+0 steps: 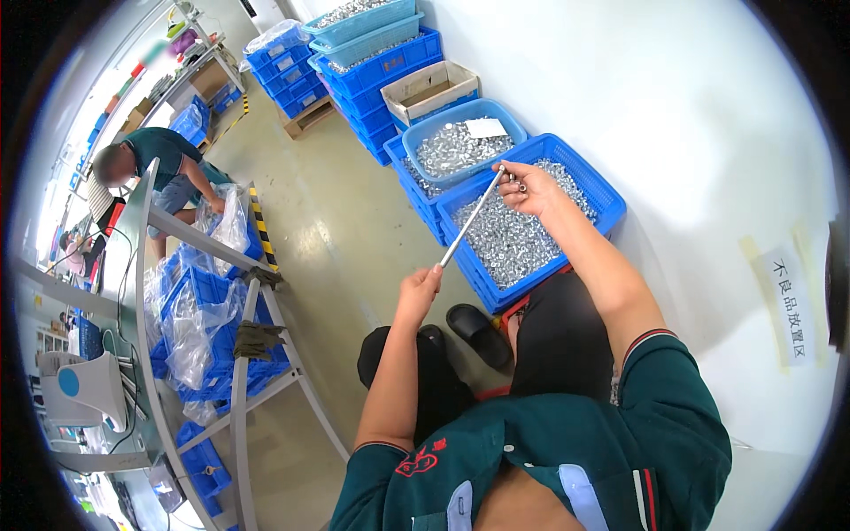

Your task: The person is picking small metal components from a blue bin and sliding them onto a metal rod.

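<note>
Your left hand grips the lower end of a thin metal rod; your right hand pinches its top over a blue crate of small silvery parts. A white paper label lies in the round blue basin behind, and a white wall sign hangs right.

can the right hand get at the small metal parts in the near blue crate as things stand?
Probably yes. The right hand hovers directly over the open blue crate of small metal parts, with nothing covering them, though its fingers are already pinching the top of the metal rod.
</note>
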{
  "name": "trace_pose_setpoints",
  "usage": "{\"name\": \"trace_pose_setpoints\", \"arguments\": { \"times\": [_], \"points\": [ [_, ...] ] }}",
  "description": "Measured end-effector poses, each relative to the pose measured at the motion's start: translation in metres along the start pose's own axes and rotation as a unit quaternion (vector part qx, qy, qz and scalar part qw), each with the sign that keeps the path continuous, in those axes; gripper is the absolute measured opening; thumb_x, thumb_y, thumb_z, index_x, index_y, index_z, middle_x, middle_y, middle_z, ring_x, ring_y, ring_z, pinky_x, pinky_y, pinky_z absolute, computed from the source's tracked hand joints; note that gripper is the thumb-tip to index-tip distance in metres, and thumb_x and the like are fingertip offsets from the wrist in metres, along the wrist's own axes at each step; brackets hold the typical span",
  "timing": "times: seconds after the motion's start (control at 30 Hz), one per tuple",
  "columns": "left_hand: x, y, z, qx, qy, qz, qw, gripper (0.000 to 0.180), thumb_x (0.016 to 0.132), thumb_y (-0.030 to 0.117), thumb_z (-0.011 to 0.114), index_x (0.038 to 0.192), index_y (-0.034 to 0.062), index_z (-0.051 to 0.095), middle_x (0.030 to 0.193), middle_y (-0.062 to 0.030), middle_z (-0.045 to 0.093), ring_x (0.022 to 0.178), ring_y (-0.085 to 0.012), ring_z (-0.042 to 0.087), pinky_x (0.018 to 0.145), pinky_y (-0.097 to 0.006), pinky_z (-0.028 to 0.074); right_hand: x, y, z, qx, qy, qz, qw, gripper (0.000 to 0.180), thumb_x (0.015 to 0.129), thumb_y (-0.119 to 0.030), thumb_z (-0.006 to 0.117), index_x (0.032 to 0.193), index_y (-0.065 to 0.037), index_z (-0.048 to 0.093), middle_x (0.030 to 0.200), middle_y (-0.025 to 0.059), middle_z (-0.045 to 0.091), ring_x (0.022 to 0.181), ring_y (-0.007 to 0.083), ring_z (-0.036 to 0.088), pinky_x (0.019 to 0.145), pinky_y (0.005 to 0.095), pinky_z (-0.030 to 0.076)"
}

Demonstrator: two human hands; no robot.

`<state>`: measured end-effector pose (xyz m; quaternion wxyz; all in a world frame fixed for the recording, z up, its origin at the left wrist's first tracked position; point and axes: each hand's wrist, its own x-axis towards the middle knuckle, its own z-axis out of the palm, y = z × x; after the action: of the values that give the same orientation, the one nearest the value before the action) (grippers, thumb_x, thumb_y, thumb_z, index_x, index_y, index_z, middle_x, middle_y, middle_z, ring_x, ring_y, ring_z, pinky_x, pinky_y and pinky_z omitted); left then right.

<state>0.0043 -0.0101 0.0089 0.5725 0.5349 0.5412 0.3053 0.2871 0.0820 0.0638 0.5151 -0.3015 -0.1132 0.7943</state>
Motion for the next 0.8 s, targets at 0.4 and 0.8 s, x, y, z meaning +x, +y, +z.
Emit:
{"name": "trace_pose_setpoints", "arguments": {
  "times": [0.4, 0.8],
  "points": [
    [0.008, -0.001, 0.001, -0.065, 0.022, -0.018, 0.997, 0.039, 0.087, 0.041, 0.048, 0.062, 0.0106, 0.044, 0.047, 0.0083, 0.029, 0.037, -0.0021, 0.022, 0.035, -0.020, 0.016, -0.012, 0.027, 0.042, -0.294, -0.041, -0.004, 0.955, 0.030, 0.088, -0.030, 0.050, 0.100, -0.002, 0.057, 0.066, -0.0019, 0.042, 0.048, 0.0037, 0.030, 0.037, 0.0161, 0.020],
    [0.007, -0.002, 0.001, -0.065, 0.017, -0.004, 0.998, 0.039, 0.086, 0.040, 0.049, 0.063, 0.0101, 0.044, 0.048, 0.0080, 0.031, 0.037, -0.0020, 0.024, 0.034, -0.020, 0.017, 0.000, 0.006, 0.005, -0.166, 0.044, -0.003, 0.985, 0.016, 0.083, -0.010, 0.055, 0.092, 0.002, 0.051, 0.074, 0.0063, 0.049, 0.047, 0.0048, 0.034, 0.033, 0.0152, 0.025]
  ]
}}
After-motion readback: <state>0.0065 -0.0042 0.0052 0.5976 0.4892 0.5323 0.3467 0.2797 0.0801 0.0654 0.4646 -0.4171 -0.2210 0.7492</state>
